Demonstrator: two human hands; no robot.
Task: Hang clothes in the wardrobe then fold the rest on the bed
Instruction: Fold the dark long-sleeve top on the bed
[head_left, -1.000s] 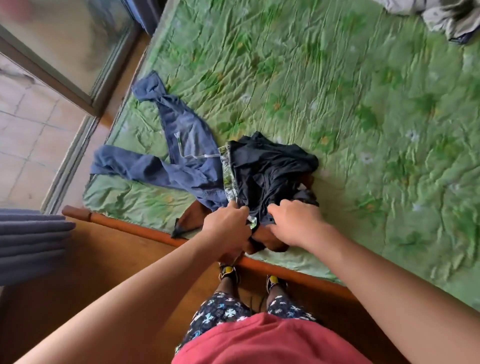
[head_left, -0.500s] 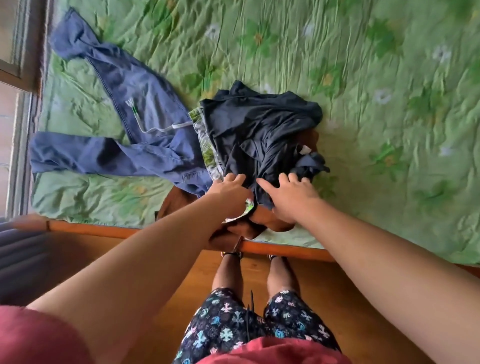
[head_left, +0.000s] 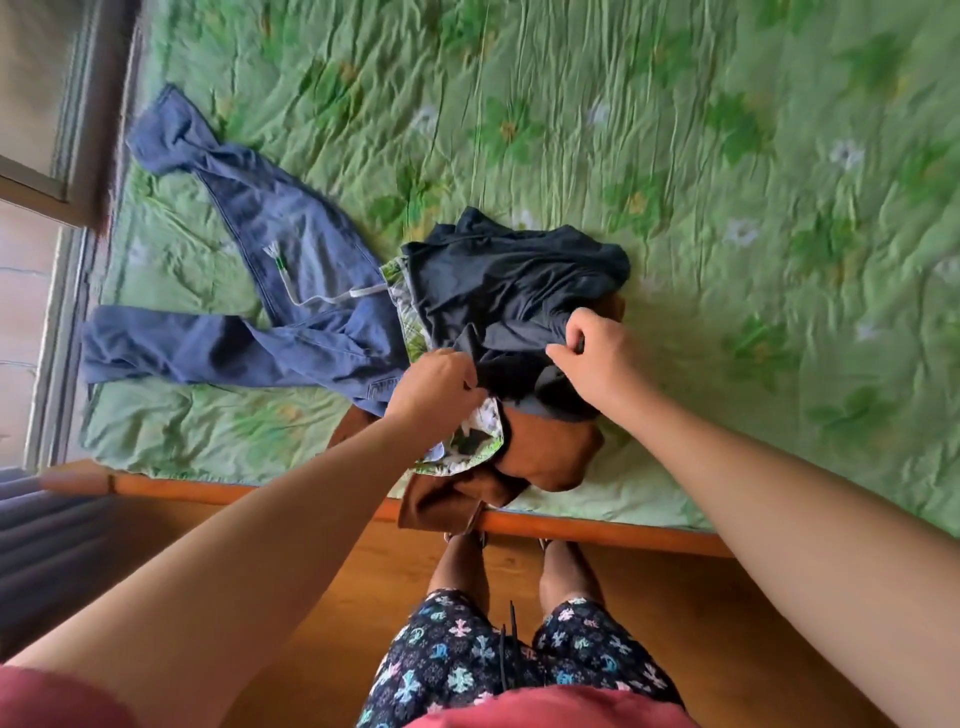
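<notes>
A heap of clothes lies near the front edge of the bed (head_left: 675, 156). On top is a dark navy garment (head_left: 509, 280). My left hand (head_left: 436, 382) grips its near left edge, and my right hand (head_left: 597, 358) pinches its fabric on the right. Under it show a green-and-white patterned garment (head_left: 467, 447) and a brown garment (head_left: 550, 457) that hangs over the bed's edge. Blue denim trousers (head_left: 280, 291) with a white drawstring lie spread to the left of the heap.
The bed has a crumpled green floral sheet and an orange wooden frame (head_left: 597, 530). A glass door or window (head_left: 47, 156) stands at the far left. Grey-blue folded fabric (head_left: 41, 540) sits at the lower left. Wooden floor (head_left: 332, 597) lies beneath my legs.
Both hands have closed on the dark navy garment; the right hand moved up and right along it, from lying flat to pinching the fabric. The view shifted slightly.
</notes>
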